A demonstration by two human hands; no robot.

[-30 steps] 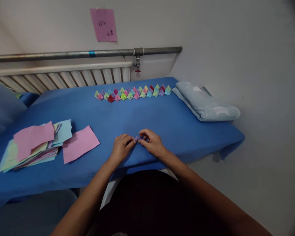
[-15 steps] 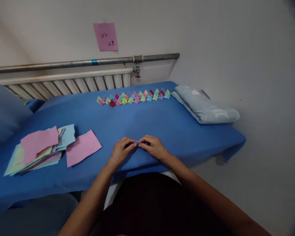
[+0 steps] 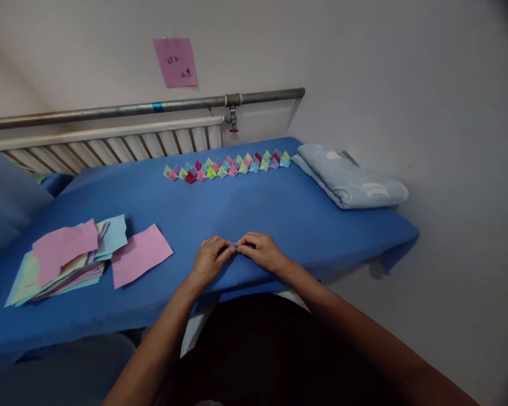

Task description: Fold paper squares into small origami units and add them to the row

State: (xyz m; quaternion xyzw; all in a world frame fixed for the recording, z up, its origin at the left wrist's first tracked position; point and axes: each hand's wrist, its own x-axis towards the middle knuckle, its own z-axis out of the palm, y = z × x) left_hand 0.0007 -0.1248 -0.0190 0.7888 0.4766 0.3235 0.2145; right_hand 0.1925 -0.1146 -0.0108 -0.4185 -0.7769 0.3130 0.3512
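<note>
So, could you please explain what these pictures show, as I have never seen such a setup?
There is no machine here: a person works with two bare hands, filmed by one head-worn camera looking forward and down. The left hand and right hand together pinch a small purple paper; its exact shape is mostly hidden. On the blue cloth lie a stack of coloured paper on the left, a pink sheet beside it, folded multicoloured paper pieces in rows farther back, and a folded pale-blue blanket on the right.

1. Purple paper piece [image 3: 233, 245]: more covered by fingertips than one second ago, its raised point now scarcely showing.
2. Right hand [image 3: 262, 251]: fingertips lowered, now nearer those of left hand [image 3: 210, 259].
</note>
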